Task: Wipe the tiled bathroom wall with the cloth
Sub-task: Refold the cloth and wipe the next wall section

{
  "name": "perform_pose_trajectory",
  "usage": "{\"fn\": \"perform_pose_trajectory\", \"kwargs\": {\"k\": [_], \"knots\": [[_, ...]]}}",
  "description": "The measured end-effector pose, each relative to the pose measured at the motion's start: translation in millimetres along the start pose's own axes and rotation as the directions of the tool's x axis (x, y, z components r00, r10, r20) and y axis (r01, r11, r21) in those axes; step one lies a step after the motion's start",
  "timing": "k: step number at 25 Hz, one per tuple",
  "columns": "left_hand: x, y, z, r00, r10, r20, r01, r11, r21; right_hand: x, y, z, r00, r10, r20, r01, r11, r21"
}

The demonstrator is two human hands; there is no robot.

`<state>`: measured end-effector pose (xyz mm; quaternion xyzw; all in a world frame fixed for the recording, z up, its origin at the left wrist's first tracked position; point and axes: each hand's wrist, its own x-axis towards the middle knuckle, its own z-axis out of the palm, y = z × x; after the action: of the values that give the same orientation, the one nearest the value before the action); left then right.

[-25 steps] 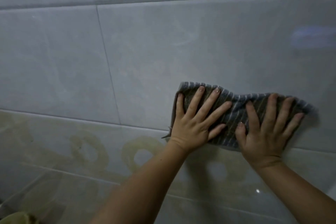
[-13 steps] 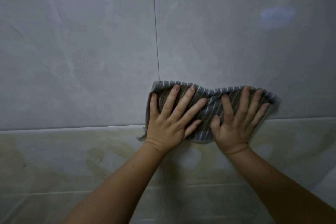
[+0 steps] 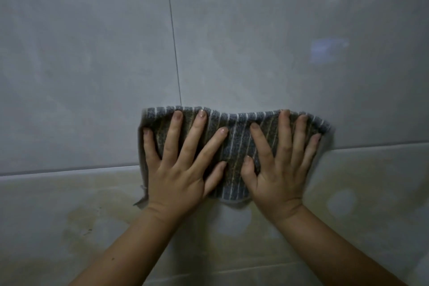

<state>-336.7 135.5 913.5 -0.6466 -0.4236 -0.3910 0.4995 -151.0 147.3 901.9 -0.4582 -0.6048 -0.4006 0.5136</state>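
The left hand and right hand, flat with fingers spread, hide much of the grey striped cloth they press against the tiled wall over a grout line.

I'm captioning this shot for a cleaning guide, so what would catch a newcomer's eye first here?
The left hand and the right hand, fingers spread, press a striped grey cloth flat against the wall, low in the middle of the view. Under them runs a beige patterned tile band, and a vertical grout line comes down to the cloth's top edge. A faint blue reflection glows at upper right.
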Motion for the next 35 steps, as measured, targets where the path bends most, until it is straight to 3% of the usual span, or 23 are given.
{"fn": "perform_pose_trajectory", "kwargs": {"k": [7,11,24,31,35], "knots": [[-8,9,7,0.993,-0.018,-0.118,0.026,0.997,0.068,-6,8,9,0.984,-0.056,-0.17,0.057,0.998,0.005],[-21,16,13,0.992,-0.066,-0.107,0.076,0.993,0.089,-16,15,16,0.973,-0.098,-0.208,0.098,0.995,-0.008],[-118,52,39,0.991,-0.095,-0.094,0.101,0.993,0.059,-113,22,31,0.979,-0.147,-0.143,0.143,0.989,-0.042],[-54,54,24,0.982,-0.189,-0.025,0.19,0.981,0.027,-62,28,11,0.996,-0.092,0.006,0.093,0.994,-0.053],[-66,68,30,0.984,-0.171,-0.047,0.172,0.985,0.016,-79,38,18,0.989,-0.104,-0.104,0.101,0.994,-0.031]]}}
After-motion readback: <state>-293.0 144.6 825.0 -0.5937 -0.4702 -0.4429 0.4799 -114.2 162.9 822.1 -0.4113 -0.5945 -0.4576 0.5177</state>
